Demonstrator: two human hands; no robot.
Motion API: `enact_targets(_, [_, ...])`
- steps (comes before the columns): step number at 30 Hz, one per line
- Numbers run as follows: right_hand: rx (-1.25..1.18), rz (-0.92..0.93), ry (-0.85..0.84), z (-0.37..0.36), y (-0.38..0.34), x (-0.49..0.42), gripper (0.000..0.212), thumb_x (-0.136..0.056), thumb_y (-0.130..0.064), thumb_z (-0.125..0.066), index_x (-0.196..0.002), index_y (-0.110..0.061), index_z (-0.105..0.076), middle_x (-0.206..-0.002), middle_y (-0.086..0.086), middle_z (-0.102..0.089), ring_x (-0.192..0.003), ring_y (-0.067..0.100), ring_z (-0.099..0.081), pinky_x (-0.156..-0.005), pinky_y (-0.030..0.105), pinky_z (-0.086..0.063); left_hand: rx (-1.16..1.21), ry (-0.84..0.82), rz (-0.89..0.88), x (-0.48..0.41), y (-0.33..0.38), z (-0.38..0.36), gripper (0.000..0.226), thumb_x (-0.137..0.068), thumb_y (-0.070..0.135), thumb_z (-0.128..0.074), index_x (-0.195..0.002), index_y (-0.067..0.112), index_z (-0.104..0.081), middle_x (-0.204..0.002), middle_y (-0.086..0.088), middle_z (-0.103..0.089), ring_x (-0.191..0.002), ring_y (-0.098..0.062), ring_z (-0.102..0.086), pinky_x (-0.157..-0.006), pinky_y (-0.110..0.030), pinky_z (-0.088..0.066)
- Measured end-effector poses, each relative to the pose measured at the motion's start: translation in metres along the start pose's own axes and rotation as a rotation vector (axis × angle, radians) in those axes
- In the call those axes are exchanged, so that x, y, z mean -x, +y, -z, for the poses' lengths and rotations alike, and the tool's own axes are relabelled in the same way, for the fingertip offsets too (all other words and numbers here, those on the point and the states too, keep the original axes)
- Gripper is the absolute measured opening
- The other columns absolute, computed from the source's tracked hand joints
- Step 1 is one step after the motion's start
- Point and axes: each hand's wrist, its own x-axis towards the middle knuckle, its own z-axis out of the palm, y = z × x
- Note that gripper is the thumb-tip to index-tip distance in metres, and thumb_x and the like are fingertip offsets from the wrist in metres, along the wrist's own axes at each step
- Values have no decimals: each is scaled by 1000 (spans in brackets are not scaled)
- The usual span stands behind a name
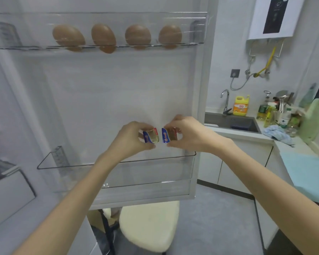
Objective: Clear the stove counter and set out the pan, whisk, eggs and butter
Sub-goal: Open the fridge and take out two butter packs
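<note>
Left hand [132, 139] pinches one butter portion [151, 136] and right hand [189, 135] pinches a second butter portion [169, 135], just apart above the lower door shelf [118, 163]. Four brown eggs [103, 36] sit in the top door rack [35, 47].

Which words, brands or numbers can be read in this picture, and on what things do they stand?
No text reads clearly.
Yellow detergent bottle: white characters on a red label, blurred.
Two butter packets: blue and red print, too small.
Water heater's black panel: pale logo, blurred.
</note>
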Motion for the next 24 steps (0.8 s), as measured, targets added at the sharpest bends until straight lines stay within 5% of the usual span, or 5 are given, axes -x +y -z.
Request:
enact_targets(3, [-15,16,112,18,3,21,43,-80,-25,-74,-121,-20,-63,-109,1,-54,-90,16,-54,-81,29,-51,65,85,-64,6,22,-5,49,-67,18,-82,-113,27,-66,-107,8,-57,-85,4,-60,-69,-7,-48])
enact_targets(11, [-19,-101,222,60,48,112,49,-78,-20,-76,-125,-14,-61,-112,-1,-52,-91,14,-58,-83,28,-54,187,76,-258,20,97,-53,51,-69,17,-82,-115,27,-64,-107,6,-57,-94,-2,-59,-62,-13,-51])
enact_targets(17, [25,-311,236,90,99,221,49,-78,-20,-76,-125,-14,-61,-106,-4,-50,-85,10,-56,-82,29,-53,301,-94,-364,22,179,-132,54,-69,23,-83,-118,26,-63,-114,4,-57,-96,-8,-61,-66,-24,-56])
enact_targets(24, [70,-568,289,131,142,372,49,-77,-17,-75,-124,-13,-62,-102,-4,-50,-82,14,-57,-82,29,-52,410,-301,-452,42,290,-238,53,-72,19,-80,-122,20,-60,-117,4,-53,-95,-11,-59,-63,-15,-54])
